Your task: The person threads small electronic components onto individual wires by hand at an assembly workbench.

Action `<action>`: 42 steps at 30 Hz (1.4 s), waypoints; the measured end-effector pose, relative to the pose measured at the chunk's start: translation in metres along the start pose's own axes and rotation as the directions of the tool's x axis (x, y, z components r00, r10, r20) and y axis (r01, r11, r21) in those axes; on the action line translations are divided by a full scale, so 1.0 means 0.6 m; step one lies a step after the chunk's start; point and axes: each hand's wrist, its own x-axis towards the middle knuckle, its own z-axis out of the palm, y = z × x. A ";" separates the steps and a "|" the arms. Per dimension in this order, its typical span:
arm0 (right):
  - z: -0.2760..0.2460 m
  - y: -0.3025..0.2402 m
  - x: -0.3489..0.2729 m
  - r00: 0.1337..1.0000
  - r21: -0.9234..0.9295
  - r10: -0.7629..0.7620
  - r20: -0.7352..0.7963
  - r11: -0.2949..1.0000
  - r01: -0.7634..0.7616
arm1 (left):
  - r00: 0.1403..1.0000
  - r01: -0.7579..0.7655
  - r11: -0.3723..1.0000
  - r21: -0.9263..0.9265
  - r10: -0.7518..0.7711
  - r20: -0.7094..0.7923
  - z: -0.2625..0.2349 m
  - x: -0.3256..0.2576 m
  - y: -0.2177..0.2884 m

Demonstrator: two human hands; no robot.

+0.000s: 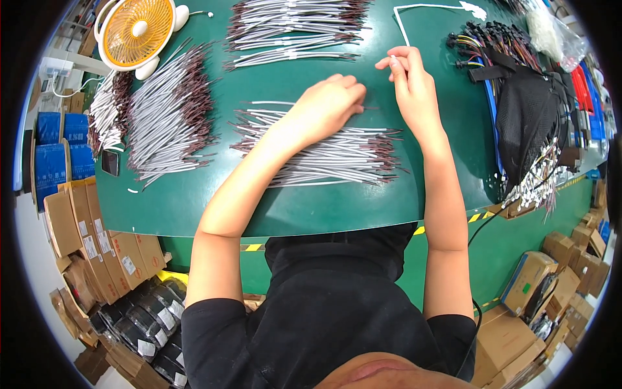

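A loose pile of short grey cables [337, 155] with dark brown wire ends lies on the green table in front of me. My left hand [330, 107] reaches across the pile's far side, its fingers curled. One grey cable [271, 102] runs under that hand, and a thin dark end shows past the fingers, so it appears gripped there. My right hand [413, 81] is raised to the right of the pile, thumb and fingers pinched together. A small white thing [393, 59] shows at its fingertips, too small to name. A thin white cord [402, 26] bends away just beyond that hand.
Bundled grey cables [295, 26] lie at the far side, with another heap [172, 117] at left. An orange and white fan [138, 32] stands far left, near a phone [111, 163]. A black bag [528, 123] and connector wires [495, 42] crowd the right edge.
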 end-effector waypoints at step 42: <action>0.004 -0.014 -0.014 0.939 0.152 -0.058 0.338 0.988 0.007 | 0.982 0.077 0.997 -0.018 -0.079 -0.171 -0.024 0.008 0.000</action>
